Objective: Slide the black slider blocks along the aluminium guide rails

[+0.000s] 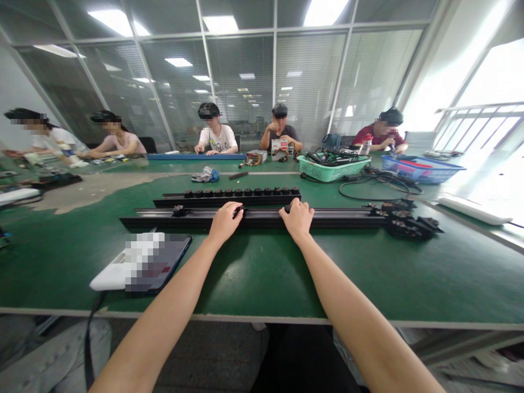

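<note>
A long black metal rail (262, 221) lies across the green table in front of me. My left hand (226, 221) is closed on a small black part (238, 212) at the rail's middle. To its right, my right hand (298, 218) curls its fingers round another small black part (288, 208), mostly hidden by the hand, on the same rail. A similar black piece (178, 210) sits on the rail further left. Behind it, a second black rail (229, 200) carries a row of several such pieces. A pile of black parts (411, 218) lies by the right end.
A white device (110, 273) and a dark phone-like slab (176, 267) lie at the front left. Further back are a grey-blue cloth (206, 174), a green basket (333, 168) of cables and a blue basket (421, 169). Several people sit along the far side.
</note>
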The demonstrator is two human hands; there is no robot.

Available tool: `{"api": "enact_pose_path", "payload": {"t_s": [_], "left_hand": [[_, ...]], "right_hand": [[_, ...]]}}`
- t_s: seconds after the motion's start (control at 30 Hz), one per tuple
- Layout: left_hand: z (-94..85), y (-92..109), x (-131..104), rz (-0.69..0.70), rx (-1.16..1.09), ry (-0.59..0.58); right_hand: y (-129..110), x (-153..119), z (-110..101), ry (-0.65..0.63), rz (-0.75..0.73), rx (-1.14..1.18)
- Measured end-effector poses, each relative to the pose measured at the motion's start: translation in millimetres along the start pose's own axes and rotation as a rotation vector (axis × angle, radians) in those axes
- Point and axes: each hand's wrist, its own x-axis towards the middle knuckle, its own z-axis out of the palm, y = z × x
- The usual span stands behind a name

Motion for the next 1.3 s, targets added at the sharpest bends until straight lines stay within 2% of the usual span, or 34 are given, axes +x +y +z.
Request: {"api": "enact_pose_path", "payload": {"t_s": [0.67, 1.03, 1.3], "left_hand": [[-0.1, -0.2, 0.7, 0.007, 0.012, -0.007], [-0.7, 1.0, 0.2, 0.006, 0.007, 0.000], [-0.9, 1.3, 0.0, 0.005, 0.000, -0.006]], "right_hand": [[2.2, 1.7, -0.8, -0.017, 0.020, 0.041], [2.3, 1.9, 0.3, 0.023, 0.037, 0.023], [1.3, 2.6, -5.4, -0.006, 0.062, -0.022]]}}
